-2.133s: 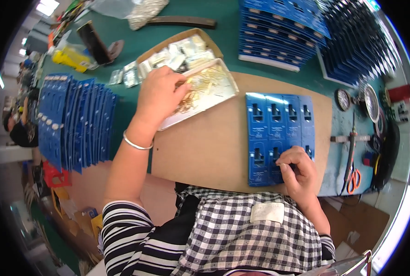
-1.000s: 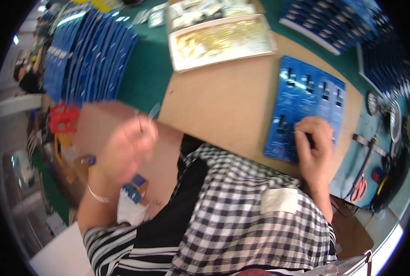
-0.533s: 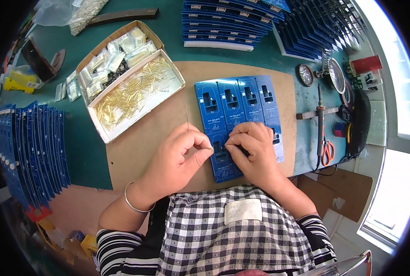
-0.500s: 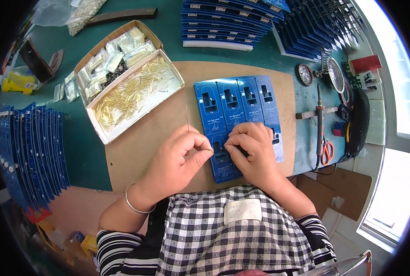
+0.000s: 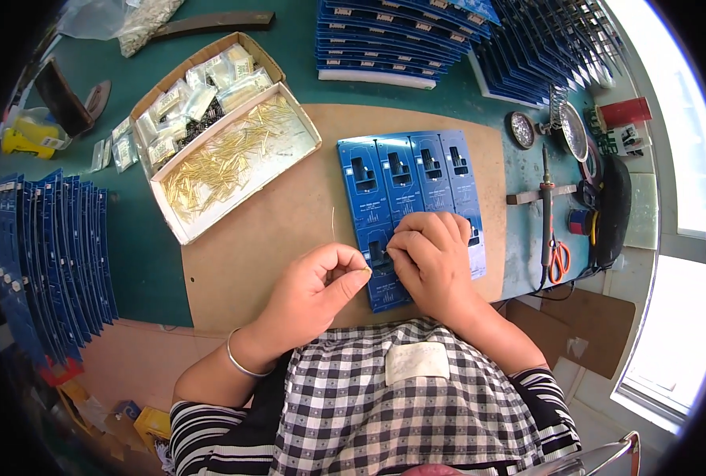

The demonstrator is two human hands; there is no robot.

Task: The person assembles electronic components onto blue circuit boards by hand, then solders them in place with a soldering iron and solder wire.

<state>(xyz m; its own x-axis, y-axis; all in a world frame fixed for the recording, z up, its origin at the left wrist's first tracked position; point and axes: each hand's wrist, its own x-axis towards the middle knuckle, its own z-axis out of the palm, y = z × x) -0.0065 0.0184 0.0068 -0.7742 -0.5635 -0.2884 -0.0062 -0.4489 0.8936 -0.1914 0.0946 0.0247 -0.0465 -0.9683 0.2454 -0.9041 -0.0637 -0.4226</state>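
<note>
In front of me lies a blue circuit board panel (image 5: 404, 198) with rectangular cut-outs, and both hands are at its near half. My left hand (image 5: 321, 285) is closed in a pinch at the panel's left edge. A tiny gold-coloured tip shows between thumb and forefinger, and a thin gold pin (image 5: 334, 224) sticks up behind the fingers. Over the panel, my right hand (image 5: 432, 258) is closed, thumb against fingers beside a near cut-out; whatever it pinches is hidden. A cardboard box (image 5: 309, 143) at the left holds loose gold pins (image 5: 222, 166) and small bags.
The panel rests on a brown board (image 5: 250, 270) over a green table. Blue panels stand in rows at the left (image 5: 51, 262) and far side (image 5: 400, 40). At right are a soldering iron (image 5: 547, 190), orange-handled scissors (image 5: 559, 262), a solder spool (image 5: 580, 222) and a round dish (image 5: 521, 129).
My left hand has shifted slightly nearer to me and to the right, and the thin pin behind its fingers has tilted. My right hand stays nearly still over the panel.
</note>
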